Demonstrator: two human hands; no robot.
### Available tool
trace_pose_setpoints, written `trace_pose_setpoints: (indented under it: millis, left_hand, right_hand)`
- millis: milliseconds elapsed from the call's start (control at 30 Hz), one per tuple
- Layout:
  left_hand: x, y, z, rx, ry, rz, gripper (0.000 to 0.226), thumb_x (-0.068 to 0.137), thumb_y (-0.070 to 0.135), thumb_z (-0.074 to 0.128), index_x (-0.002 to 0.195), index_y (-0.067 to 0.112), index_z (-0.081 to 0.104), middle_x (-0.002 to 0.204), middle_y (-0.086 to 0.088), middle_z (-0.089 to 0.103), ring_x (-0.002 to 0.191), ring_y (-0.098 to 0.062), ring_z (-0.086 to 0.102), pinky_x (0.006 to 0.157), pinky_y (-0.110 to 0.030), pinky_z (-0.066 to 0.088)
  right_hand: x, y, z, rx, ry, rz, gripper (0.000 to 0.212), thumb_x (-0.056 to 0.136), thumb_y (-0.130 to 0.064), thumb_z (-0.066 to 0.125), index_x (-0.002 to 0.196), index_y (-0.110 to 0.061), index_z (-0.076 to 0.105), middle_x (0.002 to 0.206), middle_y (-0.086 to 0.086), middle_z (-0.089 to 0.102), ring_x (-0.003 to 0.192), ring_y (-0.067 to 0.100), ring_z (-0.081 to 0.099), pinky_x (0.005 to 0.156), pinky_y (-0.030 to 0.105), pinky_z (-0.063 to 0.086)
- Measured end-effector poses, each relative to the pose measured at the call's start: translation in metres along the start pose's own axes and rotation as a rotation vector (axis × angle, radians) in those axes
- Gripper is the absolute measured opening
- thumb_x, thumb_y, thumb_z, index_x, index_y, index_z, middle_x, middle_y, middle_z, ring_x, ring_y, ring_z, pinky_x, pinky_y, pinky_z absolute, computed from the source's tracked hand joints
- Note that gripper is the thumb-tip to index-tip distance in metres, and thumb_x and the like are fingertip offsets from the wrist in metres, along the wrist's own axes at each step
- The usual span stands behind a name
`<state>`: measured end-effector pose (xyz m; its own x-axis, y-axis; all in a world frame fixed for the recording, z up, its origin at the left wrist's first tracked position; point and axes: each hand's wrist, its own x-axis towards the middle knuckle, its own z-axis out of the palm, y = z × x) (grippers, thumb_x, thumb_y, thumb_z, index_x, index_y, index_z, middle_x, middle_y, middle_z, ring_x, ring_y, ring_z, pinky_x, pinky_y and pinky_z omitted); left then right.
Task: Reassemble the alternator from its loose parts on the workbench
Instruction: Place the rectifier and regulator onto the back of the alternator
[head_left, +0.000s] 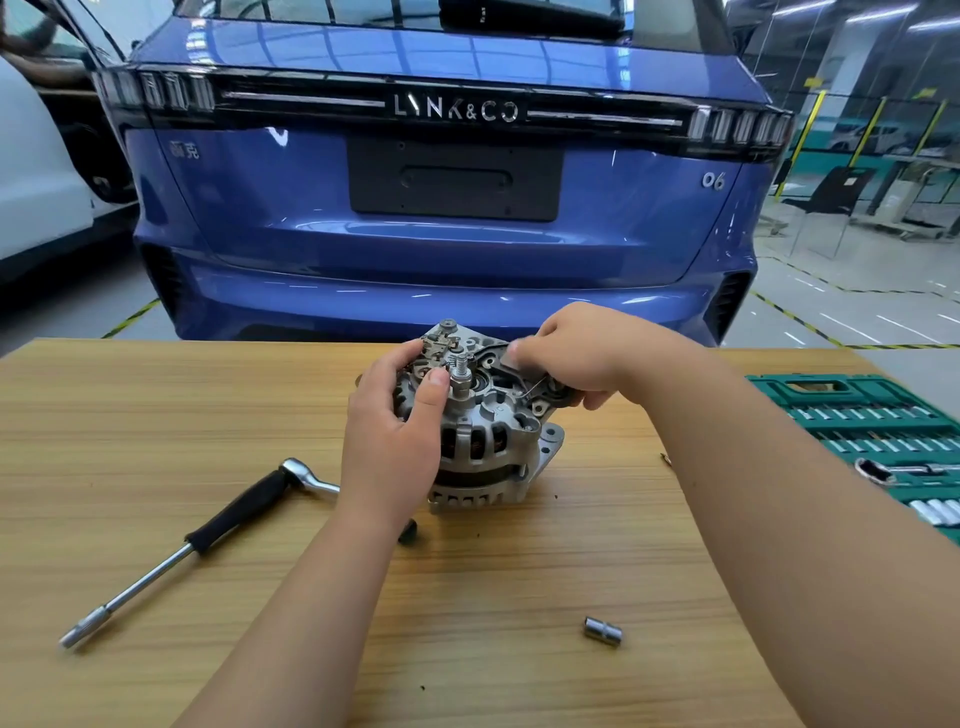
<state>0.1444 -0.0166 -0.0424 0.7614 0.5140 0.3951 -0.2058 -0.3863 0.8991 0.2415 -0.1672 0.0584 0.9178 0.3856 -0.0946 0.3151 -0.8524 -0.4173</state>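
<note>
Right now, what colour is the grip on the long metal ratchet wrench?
Black; the wrench grip shows best in the head view.

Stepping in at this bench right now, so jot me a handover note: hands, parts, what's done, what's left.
Left hand grips the side of the alternator, steadying it upright on the workbench.
Right hand holds a dark plate at the alternator's top, on its right side; it does not look seated yet.
Ratchet lies left of the alternator, a loose socket lies near the front, and the green socket case is open at right.
Done: housing looks joined.
Left: seat the plate, then probably fasten it.
</note>
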Motion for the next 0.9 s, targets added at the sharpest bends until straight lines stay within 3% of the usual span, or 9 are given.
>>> trace_pose_setpoints:
  millis: [133,267,367,400,567,667,733,833,900]
  left_hand:
    - [0.002,0.000,-0.003,0.004,-0.013,-0.021,0.032,0.075,0.068,0.044,0.107,0.064,0.048,0.117,0.026,0.055,0.117,-0.006,0.051,0.096,-0.043,0.049]
    - [0.003,-0.002,-0.003,-0.004,-0.013,-0.024,0.035,0.073,0.069,0.045,0.108,0.063,0.050,0.116,0.027,0.056,0.118,-0.008,0.051,0.096,-0.044,0.049]
    - [0.004,-0.003,-0.003,-0.013,-0.007,-0.033,0.035,0.073,0.069,0.046,0.108,0.063,0.050,0.117,0.025,0.057,0.117,-0.009,0.051,0.095,-0.044,0.049]
    - [0.004,-0.004,-0.003,-0.015,-0.008,-0.035,0.034,0.073,0.069,0.046,0.107,0.064,0.050,0.116,0.025,0.057,0.117,-0.008,0.051,0.094,-0.043,0.050]
    - [0.006,-0.004,-0.004,-0.018,0.006,-0.031,0.029,0.075,0.067,0.045,0.103,0.065,0.050,0.116,0.026,0.057,0.115,-0.004,0.051,0.095,-0.038,0.049]
    - [0.006,-0.006,-0.004,-0.024,-0.001,-0.034,0.028,0.075,0.067,0.045,0.103,0.067,0.050,0.116,0.027,0.057,0.115,-0.004,0.052,0.095,-0.038,0.050]
    - [0.006,-0.006,-0.004,-0.028,-0.001,-0.028,0.029,0.076,0.067,0.046,0.104,0.067,0.050,0.116,0.027,0.058,0.115,-0.005,0.052,0.094,-0.038,0.050]
    - [0.006,-0.006,-0.003,-0.043,0.002,-0.029,0.032,0.075,0.066,0.047,0.106,0.064,0.052,0.116,0.025,0.058,0.113,-0.003,0.053,0.089,-0.033,0.051]
    - [0.006,-0.007,-0.004,-0.062,0.005,-0.031,0.031,0.074,0.066,0.049,0.105,0.063,0.053,0.114,0.027,0.059,0.110,0.000,0.055,0.087,-0.030,0.052]
  right_hand:
    - [0.008,0.003,-0.006,0.026,-0.021,-0.036,0.036,0.086,-0.047,0.062,0.088,-0.013,0.072,0.071,0.000,0.070,0.053,0.011,0.062,0.042,0.019,0.044]
    - [0.006,0.016,-0.004,0.392,-0.006,0.017,0.029,0.087,-0.039,0.065,0.079,-0.011,0.064,0.063,0.001,0.062,0.055,0.016,0.052,0.049,0.026,0.042]
    - [-0.001,0.012,0.003,0.760,0.015,-0.011,0.026,0.089,-0.037,0.065,0.086,-0.011,0.065,0.067,0.001,0.066,0.045,0.010,0.055,0.043,0.024,0.042]
    - [-0.004,0.007,0.007,0.776,0.054,-0.031,0.024,0.089,-0.038,0.065,0.089,-0.014,0.066,0.069,0.001,0.067,0.045,0.010,0.057,0.042,0.023,0.043]
    - [-0.010,-0.004,0.032,0.017,0.356,-0.117,0.019,0.090,-0.046,0.056,0.086,-0.028,0.061,0.081,-0.009,0.064,0.075,0.011,0.059,0.058,0.028,0.045]
    - [-0.016,0.007,0.030,0.092,0.366,-0.168,0.018,0.094,-0.041,0.051,0.105,-0.029,0.059,0.094,-0.014,0.061,0.085,0.008,0.056,0.067,0.029,0.043]
    - [-0.025,0.017,0.027,0.206,0.243,-0.284,0.027,0.092,-0.046,0.053,0.118,-0.038,0.054,0.103,-0.021,0.057,0.089,0.000,0.055,0.069,0.023,0.041]
    - [-0.037,0.021,0.029,0.137,0.035,-0.385,0.045,0.084,-0.053,0.062,0.126,-0.054,0.045,0.101,-0.029,0.052,0.076,-0.010,0.049,0.063,0.016,0.036]
    - [-0.035,0.021,0.034,0.093,0.096,-0.389,0.047,0.085,-0.047,0.065,0.128,-0.051,0.046,0.111,-0.025,0.052,0.072,-0.009,0.046,0.063,0.017,0.036]
